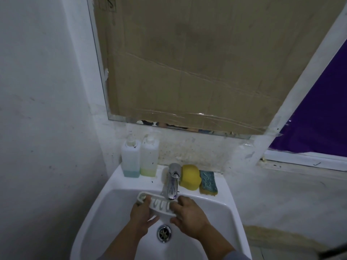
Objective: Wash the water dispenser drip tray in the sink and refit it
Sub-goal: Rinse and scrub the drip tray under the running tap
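Observation:
The white drip tray (159, 204), slotted on top, is held over the white sink (216, 207) right under the chrome tap (173, 182). My left hand (141, 215) grips its left end, with fingers curled over the rim. My right hand (189, 215) grips its right end, thumb below and fingers on top. The tray is tilted, its slotted face turned toward me. Whether water runs from the tap I cannot tell. The drain (164, 233) lies just below the tray.
Two soap pump bottles, one with blue liquid (130, 158) and one with yellow liquid (149, 156), stand on the sink's back left ledge. A yellow sponge (189, 177) and a green-topped scrub sponge (208, 182) lie right of the tap. A cardboard-covered mirror (197, 62) hangs above.

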